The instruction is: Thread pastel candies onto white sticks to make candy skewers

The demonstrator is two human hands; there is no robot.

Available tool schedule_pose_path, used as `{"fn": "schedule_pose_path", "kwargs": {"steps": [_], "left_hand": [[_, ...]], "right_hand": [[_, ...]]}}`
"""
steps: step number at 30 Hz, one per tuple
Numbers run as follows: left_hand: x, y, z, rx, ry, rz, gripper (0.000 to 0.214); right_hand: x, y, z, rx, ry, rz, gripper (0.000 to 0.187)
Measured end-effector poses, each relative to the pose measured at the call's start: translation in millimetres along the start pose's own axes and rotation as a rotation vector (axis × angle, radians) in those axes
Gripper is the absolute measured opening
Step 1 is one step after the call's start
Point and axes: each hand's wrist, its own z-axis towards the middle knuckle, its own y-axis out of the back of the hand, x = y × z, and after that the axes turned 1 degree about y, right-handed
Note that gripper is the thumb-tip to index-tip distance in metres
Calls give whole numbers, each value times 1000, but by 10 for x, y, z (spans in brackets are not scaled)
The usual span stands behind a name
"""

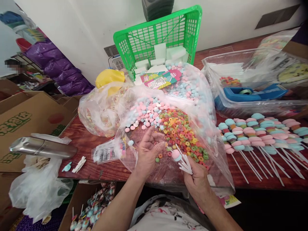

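Note:
My left hand (149, 148) hovers palm up over an open clear bag (168, 170), its fingers curled loosely beside a pile of coloured candy rings (183, 130). Pink and blue marshmallow discs (146, 110) lie behind the rings. My right hand (196, 178) grips a bundle of white plastic sticks (185, 163); one stick carries a pink and a blue piece (176, 155) at its tip.
Finished candy skewers (260, 133) lie in a row on the wooden table (91, 144) at right. Behind stand a green basket (156, 38), a clear tub (255, 102) with a blue tape dispenser (252, 93), and more candy bags (101, 109). A steel flask (43, 148) and cardboard boxes (29, 118) sit left.

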Motion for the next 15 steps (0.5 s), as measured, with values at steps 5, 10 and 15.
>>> {"fn": "schedule_pose_path", "kwargs": {"steps": [5, 10, 15], "left_hand": [[-7, -17, -33, 168, 244, -55, 15], [186, -110, -181, 162, 274, -131, 15], [251, -148, -243, 215, 192, -4, 16]], "right_hand": [[48, 10, 10, 17, 43, 28, 28], [-76, -29, -104, 7, -19, 109, 18], [-191, -61, -160, -19, -51, 132, 16]]}}
